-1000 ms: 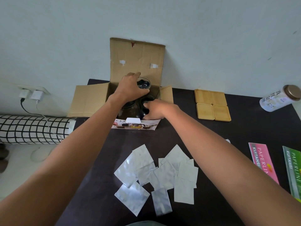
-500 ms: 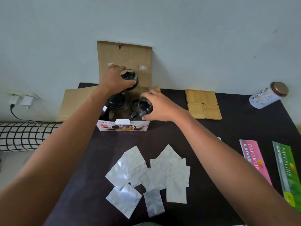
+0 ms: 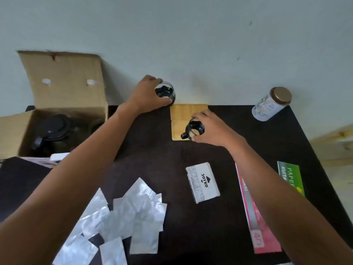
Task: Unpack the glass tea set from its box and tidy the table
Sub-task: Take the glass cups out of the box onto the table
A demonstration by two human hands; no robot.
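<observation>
My left hand (image 3: 147, 96) grips a small glass cup (image 3: 165, 92) and holds it above the far left corner of the bamboo coasters (image 3: 188, 111). My right hand (image 3: 212, 129) grips a second glass cup (image 3: 193, 129), handle pointing left, over the near left coaster. The open cardboard box (image 3: 63, 90) stands at the table's far left. Inside it sits a glass teapot with a black lid (image 3: 52, 131), and another glass piece (image 3: 96, 125) shows dimly beside it.
Several silver foil pouches (image 3: 122, 213) lie in a heap at the near left. A white stamp pad box (image 3: 202, 182), a pink booklet (image 3: 256, 222) and a green booklet (image 3: 290, 176) lie to the right. A white jar with a brown lid (image 3: 271, 104) stands at the far right corner.
Both hands lifted a cup each out of the box and carried them right to the coasters. The view swung right, so the box now sits at the left.
</observation>
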